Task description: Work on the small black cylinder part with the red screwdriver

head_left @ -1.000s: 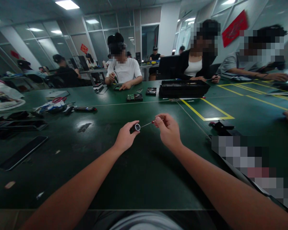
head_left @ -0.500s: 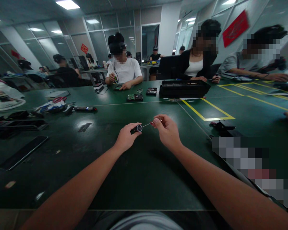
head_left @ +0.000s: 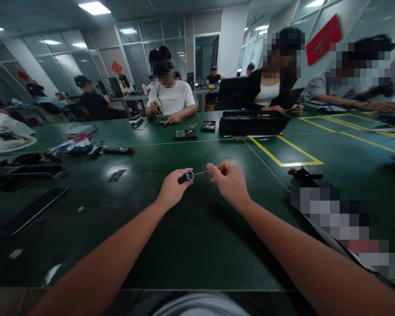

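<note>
My left hand (head_left: 174,188) is closed around a small black cylindrical part (head_left: 189,176) with a pale ring at its end, facing right. Its kind is too small to make out. In my right hand (head_left: 231,180) is a slim screwdriver (head_left: 200,173), pinched between thumb and fingers. Its thin metal shaft points left, with the tip at the ringed end of the part; whether it touches is not clear. A bit of red shows where the fingers hold it. Both hands are above the green tabletop (head_left: 184,245).
A dark phone-like slab (head_left: 34,210) and a black tubular tool (head_left: 117,150) lie to the left, near a pile of tools (head_left: 74,147). Ahead are a green circuit board (head_left: 185,134) and a long black housing (head_left: 253,123). Co-workers sit across the table.
My right thumb and fingers have shifted slightly on the screwdriver, and its shaft lies a little flatter. My left hand holds the black part almost unchanged.
</note>
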Demonstrator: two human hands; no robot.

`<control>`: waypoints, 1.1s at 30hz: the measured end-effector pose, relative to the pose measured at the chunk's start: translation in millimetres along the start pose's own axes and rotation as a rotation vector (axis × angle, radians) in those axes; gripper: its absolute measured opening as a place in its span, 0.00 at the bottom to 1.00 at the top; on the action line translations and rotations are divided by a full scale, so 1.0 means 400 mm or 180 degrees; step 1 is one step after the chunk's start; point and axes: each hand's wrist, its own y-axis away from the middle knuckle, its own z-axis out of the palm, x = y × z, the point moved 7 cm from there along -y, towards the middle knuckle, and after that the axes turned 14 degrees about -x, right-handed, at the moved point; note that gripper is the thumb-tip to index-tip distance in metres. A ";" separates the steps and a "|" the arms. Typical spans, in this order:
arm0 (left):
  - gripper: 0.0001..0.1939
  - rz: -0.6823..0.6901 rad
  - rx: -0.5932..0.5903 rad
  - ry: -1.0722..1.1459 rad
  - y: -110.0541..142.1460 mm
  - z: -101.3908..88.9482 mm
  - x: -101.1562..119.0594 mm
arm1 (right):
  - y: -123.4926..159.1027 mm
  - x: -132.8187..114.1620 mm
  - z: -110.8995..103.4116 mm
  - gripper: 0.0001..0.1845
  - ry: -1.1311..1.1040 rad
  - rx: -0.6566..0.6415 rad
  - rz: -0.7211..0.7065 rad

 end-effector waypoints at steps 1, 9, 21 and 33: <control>0.23 0.0000 0.0002 0.0005 0.000 0.000 -0.001 | 0.000 0.000 0.002 0.24 0.0070 -0.0035 0.0023; 0.22 0.0002 0.0033 -0.0002 0.001 -0.005 -0.005 | -0.015 0.014 0.005 0.38 0.0639 -0.0177 0.0188; 0.22 -0.0083 0.0034 -0.0019 0.001 -0.012 -0.010 | -0.013 -0.012 0.027 0.10 0.0656 -0.0397 -0.0292; 0.22 0.0037 -0.0076 -0.0207 0.001 0.002 0.009 | -0.019 -0.013 0.010 0.20 0.0698 -0.0240 -0.0250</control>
